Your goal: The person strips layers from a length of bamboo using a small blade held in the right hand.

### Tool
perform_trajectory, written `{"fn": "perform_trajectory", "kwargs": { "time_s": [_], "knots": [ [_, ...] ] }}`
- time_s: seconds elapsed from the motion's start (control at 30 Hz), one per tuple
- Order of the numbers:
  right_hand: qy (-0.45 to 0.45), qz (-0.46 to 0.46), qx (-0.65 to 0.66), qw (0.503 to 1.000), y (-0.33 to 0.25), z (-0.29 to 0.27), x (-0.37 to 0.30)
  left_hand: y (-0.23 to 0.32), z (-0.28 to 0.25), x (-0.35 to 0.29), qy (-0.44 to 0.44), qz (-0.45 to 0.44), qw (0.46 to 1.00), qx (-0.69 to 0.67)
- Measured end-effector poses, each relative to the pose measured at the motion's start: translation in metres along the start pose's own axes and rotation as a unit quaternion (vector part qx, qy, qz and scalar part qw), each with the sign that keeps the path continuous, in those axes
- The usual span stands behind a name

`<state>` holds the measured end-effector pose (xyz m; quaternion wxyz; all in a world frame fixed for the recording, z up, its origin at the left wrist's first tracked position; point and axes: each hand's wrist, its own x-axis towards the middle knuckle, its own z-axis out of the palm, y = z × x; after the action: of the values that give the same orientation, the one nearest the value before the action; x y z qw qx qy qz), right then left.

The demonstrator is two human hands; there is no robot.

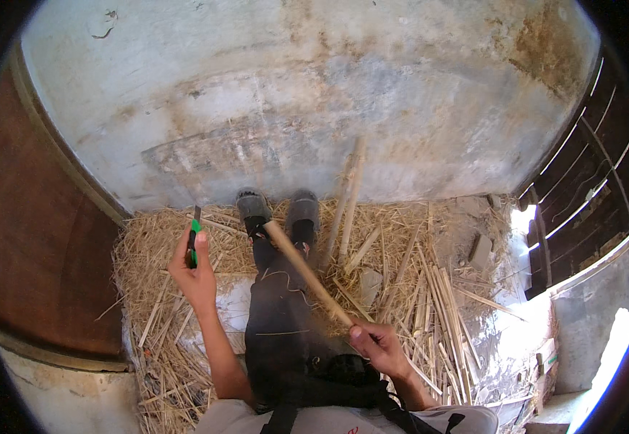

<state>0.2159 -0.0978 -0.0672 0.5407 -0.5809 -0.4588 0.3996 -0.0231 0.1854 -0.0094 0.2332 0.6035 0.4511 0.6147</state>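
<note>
Right fingers point(358, 333) grip a straight tan stick point(307, 272); left fingers point(202, 249), a knife point(197, 226) (green-handled).

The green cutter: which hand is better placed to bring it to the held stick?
Left, probably: the left hand holds the green cutter with its blade exposed, while the right hand grips the stick by its near end.

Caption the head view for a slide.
Left hand holding a green-handled knife, right hand a pale stick, above straw by a stained wall.
</note>
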Motion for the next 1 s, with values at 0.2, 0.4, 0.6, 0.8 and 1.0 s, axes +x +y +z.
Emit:
{"fn": "perform_trajectory", "kwargs": {
  "time_s": [0.2,0.4,0.6,0.8,1.0],
  "knots": [
    [0.14,-0.008,-0.056,0.989,-0.03,0.002,0.028,0.026,0.003,-0.069,-0.211,-0.211,0.939,-0.172],
    [0.136,-0.051,-0.133,0.98,-0.041,0.004,0.031,0.061,0.018,-0.099,-0.311,0.029,0.943,-0.112],
    [0.106,-0.076,-0.136,0.982,-0.054,0.005,0.023,0.083,0.013,-0.102,-0.342,0.13,0.93,-0.024],
    [0.061,-0.066,-0.058,0.994,-0.052,0.005,0.012,0.086,0.008,-0.103,-0.326,0.153,0.932,-0.031],
    [-0.018,0.007,0.024,1.0,-0.043,-0.001,0.002,0.096,-0.001,-0.098,-0.344,0.151,0.926,-0.039]
  ]
}}
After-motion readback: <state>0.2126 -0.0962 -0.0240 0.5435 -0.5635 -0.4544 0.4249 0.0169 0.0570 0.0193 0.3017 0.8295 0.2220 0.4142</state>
